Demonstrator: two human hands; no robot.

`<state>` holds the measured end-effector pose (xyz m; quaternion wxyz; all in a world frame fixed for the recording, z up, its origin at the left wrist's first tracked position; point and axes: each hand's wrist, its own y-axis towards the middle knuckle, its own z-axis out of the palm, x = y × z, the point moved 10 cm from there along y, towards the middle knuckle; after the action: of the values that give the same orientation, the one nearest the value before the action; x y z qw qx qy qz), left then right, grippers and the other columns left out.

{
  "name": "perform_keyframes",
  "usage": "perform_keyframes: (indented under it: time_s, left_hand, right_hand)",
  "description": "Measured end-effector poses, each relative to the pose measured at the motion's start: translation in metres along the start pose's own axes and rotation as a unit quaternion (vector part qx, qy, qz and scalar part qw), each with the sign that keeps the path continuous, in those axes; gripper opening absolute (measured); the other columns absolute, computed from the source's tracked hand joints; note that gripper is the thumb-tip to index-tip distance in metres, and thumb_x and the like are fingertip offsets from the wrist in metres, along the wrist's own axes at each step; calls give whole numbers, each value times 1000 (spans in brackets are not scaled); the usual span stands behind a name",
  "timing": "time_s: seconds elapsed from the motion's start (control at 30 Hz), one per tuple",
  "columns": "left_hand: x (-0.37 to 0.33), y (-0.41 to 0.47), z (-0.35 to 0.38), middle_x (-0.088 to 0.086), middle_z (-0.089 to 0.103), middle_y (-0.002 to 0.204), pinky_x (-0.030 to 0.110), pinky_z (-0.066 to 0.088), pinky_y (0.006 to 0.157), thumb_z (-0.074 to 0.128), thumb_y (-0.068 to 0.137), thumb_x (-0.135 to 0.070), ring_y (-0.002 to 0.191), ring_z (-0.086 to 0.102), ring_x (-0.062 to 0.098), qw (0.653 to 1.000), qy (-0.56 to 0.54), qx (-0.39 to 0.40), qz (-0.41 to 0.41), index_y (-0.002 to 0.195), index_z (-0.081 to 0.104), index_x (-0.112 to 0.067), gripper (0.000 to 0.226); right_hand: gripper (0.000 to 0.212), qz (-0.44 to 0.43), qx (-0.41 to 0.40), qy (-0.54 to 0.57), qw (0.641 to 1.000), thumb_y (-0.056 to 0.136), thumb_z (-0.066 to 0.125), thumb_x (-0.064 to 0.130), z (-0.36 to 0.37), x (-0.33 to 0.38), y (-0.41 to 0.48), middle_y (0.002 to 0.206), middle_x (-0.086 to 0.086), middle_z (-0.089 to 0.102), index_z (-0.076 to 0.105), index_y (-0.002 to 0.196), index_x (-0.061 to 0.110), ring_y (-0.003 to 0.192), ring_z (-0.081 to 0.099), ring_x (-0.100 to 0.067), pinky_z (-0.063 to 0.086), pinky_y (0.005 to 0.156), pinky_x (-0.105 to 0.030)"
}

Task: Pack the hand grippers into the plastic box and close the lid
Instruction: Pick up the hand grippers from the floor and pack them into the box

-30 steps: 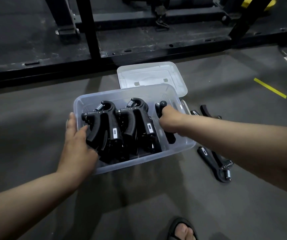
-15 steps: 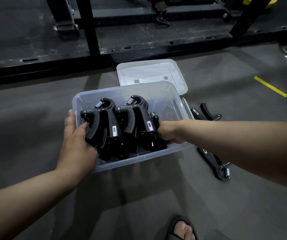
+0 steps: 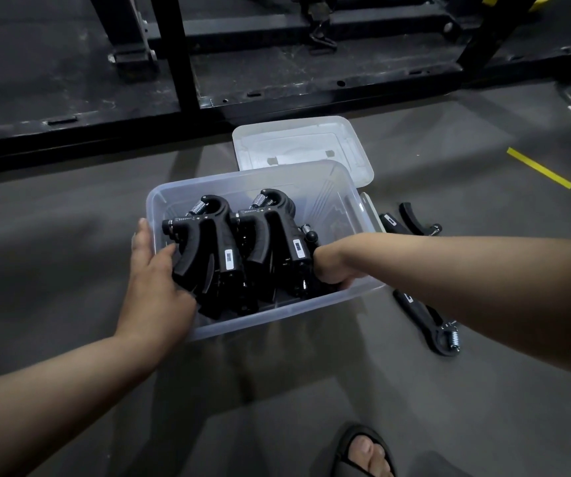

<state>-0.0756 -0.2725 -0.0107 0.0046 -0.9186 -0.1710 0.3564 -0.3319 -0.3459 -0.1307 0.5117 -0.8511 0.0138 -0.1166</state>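
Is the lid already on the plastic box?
No, the lid lies flat on the floor behind the open plastic box.

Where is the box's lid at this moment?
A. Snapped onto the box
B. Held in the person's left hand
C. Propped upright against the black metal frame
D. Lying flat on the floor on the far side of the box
D: the lid lies flat on the floor just beyond the far wall of the plastic box, whose top is uncovered.
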Motion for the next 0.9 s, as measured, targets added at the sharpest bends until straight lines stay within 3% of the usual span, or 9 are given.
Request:
perform_keyframes:
  time_s: [0.1,0.17,0.3,0.37,0.4,0.53,0.67,0.77,0.9]
  left_hand:
    - [-1,1,-1,-2,-11,161,24,4,116,52,80,3,148,-2,16,1000,2,-2,4,140,45,-11,62]
    - [0,1,1,-1,-10,161,24,3,116,51,80,3,148,-2,16,1000,5,3,0,139,46,-12,61]
    - [-1,-1,-1,-2,-9,161,22,4,113,51,80,2,148,0,16,1000,5,-3,2,139,45,-12,61]
    - [-1,-1,-1,-1,-8,161,20,3,112,50,80,4,148,0,15,1000,11,-4,2,139,44,-10,61]
    - [-1,-1,-1,0,-7,161,20,3,112,49,80,5,148,0,15,1000,14,-5,4,139,44,-9,61]
    - [-3,0,-2,2,-5,162,22,4,115,48,79,5,148,0,16,1000,21,-5,8,138,45,-8,61]
    - [-7,0,2,1,-6,162,21,3,114,48,79,7,148,-2,15,1000,19,-3,6,141,42,-7,64]
    - [-14,2,8,1,-7,162,23,5,115,47,79,6,149,-1,17,1000,16,-1,12,140,43,-8,62]
    - [-19,3,12,0,-8,161,24,5,115,46,78,8,149,-2,17,1000,21,-3,9,141,41,-7,64]
  right_hand:
    - [25,-79,-51,-85,992,92,51,10,-19,18,-20,113,-13,68,65,111,3,98,65,-28,50,84,-31]
    - [24,-154,-128,28,979,91,45,9,-58,26,-47,98,-9,71,67,102,8,85,69,-25,57,72,-34]
    - [21,-216,-402,219,863,83,45,14,-154,-23,-100,78,4,72,63,89,23,61,65,-13,55,59,-32]
    - [17,-177,-465,290,818,83,45,17,-164,-74,-96,77,0,70,61,83,24,59,58,-15,50,58,-30]
    - [16,-126,-464,312,819,83,45,17,-160,-102,-82,77,-4,69,60,80,22,59,56,-18,48,56,-30]
    - [16,51,-338,278,898,82,47,5,-114,-196,-19,79,-17,58,62,86,7,58,52,-25,45,54,-31]
    - [46,98,-287,102,947,78,58,12,-94,-216,0,120,-18,57,55,124,13,105,57,-33,49,86,-32]
    - [59,121,-262,36,957,81,58,22,-84,-211,8,135,-23,41,39,137,19,120,45,-40,41,103,-39]
    - [74,163,-270,19,949,84,63,42,-86,-207,13,140,-21,38,27,143,16,127,37,-42,35,105,-45]
